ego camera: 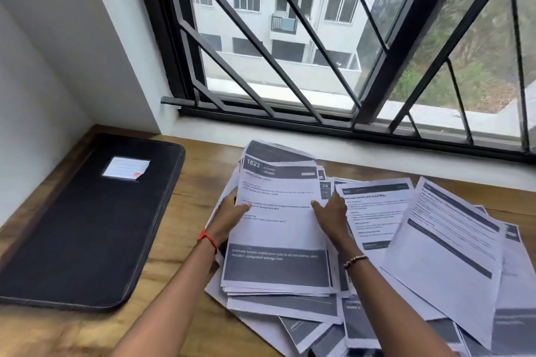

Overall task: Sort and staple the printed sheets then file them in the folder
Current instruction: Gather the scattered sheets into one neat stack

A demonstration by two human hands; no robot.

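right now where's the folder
In the head view the black folder lies closed on the wooden table at the left, by the wall, apart from the stack of sheets that the left hand and right hand hold.

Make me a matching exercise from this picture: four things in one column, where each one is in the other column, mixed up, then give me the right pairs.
Column one
1. black rectangular folder
2. white paper label
3. red thread bracelet
4. stack of printed white sheets

Column two
A. round the left wrist
B. lying closed on the wooden desk, at the left
C. held between the left hand and the right hand
D. on the folder's cover

Pairs: 1-B, 2-D, 3-A, 4-C
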